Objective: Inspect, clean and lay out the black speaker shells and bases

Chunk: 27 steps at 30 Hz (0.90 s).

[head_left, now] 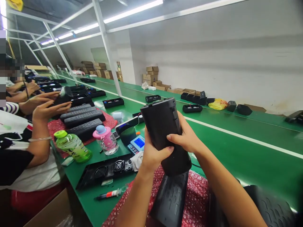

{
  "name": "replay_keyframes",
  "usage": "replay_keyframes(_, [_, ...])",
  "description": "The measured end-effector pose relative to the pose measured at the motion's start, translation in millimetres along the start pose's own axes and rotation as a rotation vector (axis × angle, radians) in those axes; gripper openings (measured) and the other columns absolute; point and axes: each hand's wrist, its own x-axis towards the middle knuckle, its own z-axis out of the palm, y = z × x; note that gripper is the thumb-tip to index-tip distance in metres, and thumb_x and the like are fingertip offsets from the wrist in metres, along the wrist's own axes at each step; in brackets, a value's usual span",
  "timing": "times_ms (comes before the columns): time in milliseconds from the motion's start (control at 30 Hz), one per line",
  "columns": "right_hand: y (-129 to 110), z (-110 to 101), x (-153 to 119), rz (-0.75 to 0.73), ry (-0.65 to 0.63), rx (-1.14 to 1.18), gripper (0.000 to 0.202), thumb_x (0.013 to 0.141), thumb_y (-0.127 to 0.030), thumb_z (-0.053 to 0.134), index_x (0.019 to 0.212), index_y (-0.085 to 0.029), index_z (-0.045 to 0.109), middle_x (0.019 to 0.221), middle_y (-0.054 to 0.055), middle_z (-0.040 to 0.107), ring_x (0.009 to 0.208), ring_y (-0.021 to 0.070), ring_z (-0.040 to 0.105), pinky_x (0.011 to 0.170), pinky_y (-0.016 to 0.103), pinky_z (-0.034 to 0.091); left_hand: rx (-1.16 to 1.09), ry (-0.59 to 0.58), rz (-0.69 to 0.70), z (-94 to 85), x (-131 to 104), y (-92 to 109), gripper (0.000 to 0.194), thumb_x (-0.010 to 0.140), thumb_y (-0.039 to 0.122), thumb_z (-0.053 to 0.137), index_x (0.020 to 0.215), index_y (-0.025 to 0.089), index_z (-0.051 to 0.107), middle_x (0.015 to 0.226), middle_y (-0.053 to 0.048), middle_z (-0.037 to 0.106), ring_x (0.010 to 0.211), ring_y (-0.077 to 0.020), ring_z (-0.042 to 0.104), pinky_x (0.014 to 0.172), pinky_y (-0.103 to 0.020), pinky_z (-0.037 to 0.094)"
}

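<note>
A black plastic casing (157, 126) is held up, tilted, between my two hands. My left hand (153, 151) grips its left side, the thumb lying across the near face. On the right side my right hand (183, 134) is wrapped round it, thumb also on the near face. Just below, a black casing with oval dimples (170, 198) rests on red bubble wrap (197, 195). Left of my hands lies a long black panel with round grilles (106, 170), beside a white cloth (137, 160). A syringe (109, 194) with a red label is in front of the panel.
A green bottle (73, 146), a pink-lidded cup (106, 140) and a blue-screened device (138, 143) stand at the left. Co-workers' hands (50, 105) hold a dark part there. More black casings (82, 118) lie near them. Another dimpled casing (270, 205) is at lower right.
</note>
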Motion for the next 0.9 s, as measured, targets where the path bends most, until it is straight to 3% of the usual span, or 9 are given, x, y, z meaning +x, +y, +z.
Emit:
replay_keyframes(267, [-30.1, 6.1, -11.0, 0.022, 0.081, -0.109, 0.096, 0.066, -0.044, 0.073, 0.15, -0.022, 0.032, 0.143, 0.009, 0.048, 0.129, 0.033, 0.048, 0.113, 0.049, 0.039, -0.064, 0.029, 0.083, 8.9, -13.8, -2.8, 0.114, 0.061, 0.045, 0.09, 0.151, 0.034, 0.021, 0.132, -0.006, 0.062, 0.117, -0.0303, 0.065, 0.099, -0.04, 0.057])
replay_keyframes(433, [-43.5, 5.1, -21.2, 0.082, 0.186, -0.253, 0.095, 0.071, -0.06, 0.074, 0.151, -0.023, 0.036, 0.145, 0.009, 0.048, 0.131, 0.0374, 0.046, 0.113, 0.055, 0.037, -0.232, -0.004, 0.062, 25.5, -22.7, -7.7, 0.103, 0.062, 0.04, 0.09, 0.145, 0.032, 0.03, 0.128, -0.008, 0.064, 0.116, -0.0321, 0.066, 0.098, -0.044, 0.058])
replay_keyframes(600, [-41.3, 1.7, -22.3, 0.103, 0.213, -0.304, 0.093, 0.071, -0.064, 0.075, 0.149, -0.026, 0.04, 0.141, 0.009, 0.052, 0.127, 0.0373, 0.05, 0.109, 0.057, 0.039, -0.284, -0.006, 0.033, 31.6, -22.8, -11.2, 0.092, 0.061, 0.043, 0.09, 0.136, 0.031, 0.038, 0.122, -0.006, 0.067, 0.109, -0.0305, 0.069, 0.091, -0.044, 0.061])
replay_keyframes(900, [-28.3, 0.4, -18.4, 0.062, 0.258, -0.359, 0.079, 0.073, -0.068, 0.071, 0.137, -0.026, 0.051, 0.124, 0.009, 0.06, 0.112, 0.0354, 0.058, 0.1, 0.056, 0.047, -0.306, -0.058, 0.045, 28.0, -15.6, -7.9, 0.096, 0.059, 0.038, 0.09, 0.137, 0.029, 0.034, 0.124, -0.008, 0.064, 0.111, -0.0307, 0.067, 0.092, -0.045, 0.06])
